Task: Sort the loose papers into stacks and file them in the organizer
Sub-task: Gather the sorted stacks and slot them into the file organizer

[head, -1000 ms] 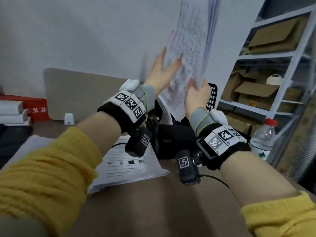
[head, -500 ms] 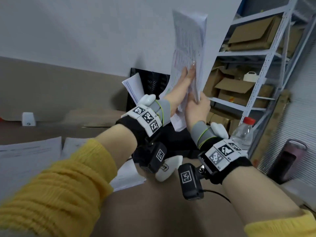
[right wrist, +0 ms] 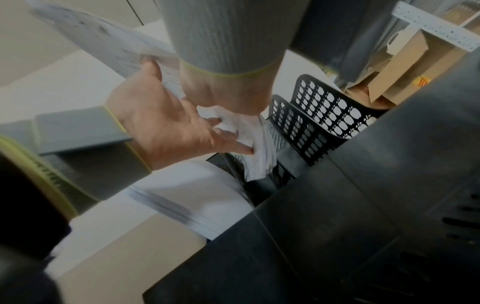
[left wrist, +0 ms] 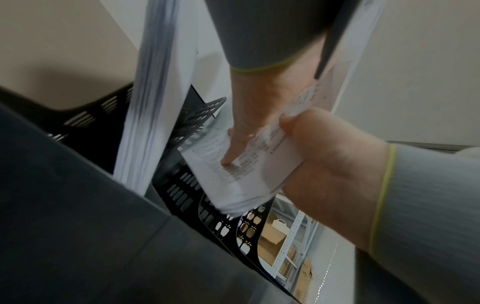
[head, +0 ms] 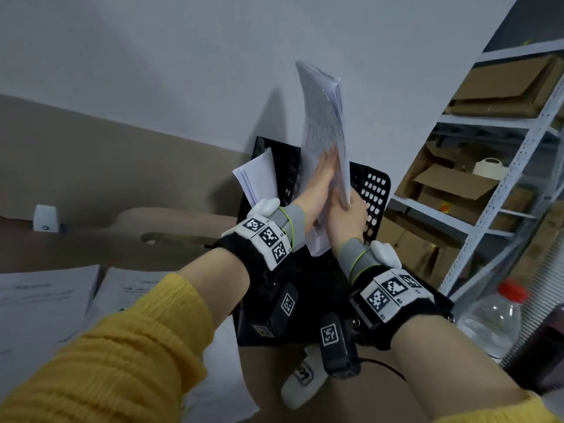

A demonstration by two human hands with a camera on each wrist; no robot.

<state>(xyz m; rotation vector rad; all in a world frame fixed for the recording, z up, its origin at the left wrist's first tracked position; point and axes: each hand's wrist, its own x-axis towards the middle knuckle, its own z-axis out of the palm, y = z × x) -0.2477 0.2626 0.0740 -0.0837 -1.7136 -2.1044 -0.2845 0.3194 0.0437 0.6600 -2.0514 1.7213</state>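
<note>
I hold a stack of printed papers (head: 323,123) upright, its lower end just above a middle slot of the black perforated organizer (head: 375,190). My left hand (head: 317,184) lies flat against the stack's left face, fingers straight (left wrist: 228,158). My right hand (head: 345,215) grips the stack's lower right edge, thumb (left wrist: 285,120) over the sheets (left wrist: 246,170). In the right wrist view the left hand (right wrist: 176,127) spreads its fingers on the papers (right wrist: 103,41) above the organizer (right wrist: 324,115). Another white stack (head: 256,178) stands in the organizer's left slot.
Two piles of printed sheets (head: 45,294) lie on the brown table at the left. A clear water bottle (head: 491,325) with a red cap stands at the right. Behind it a metal shelf (head: 506,190) holds cardboard boxes. A white object (head: 300,383) lies under my wrists.
The paper stack has turned from face-on to edge-on and come down over the organizer. My left hand has flattened against its side; my right hand keeps its grip.
</note>
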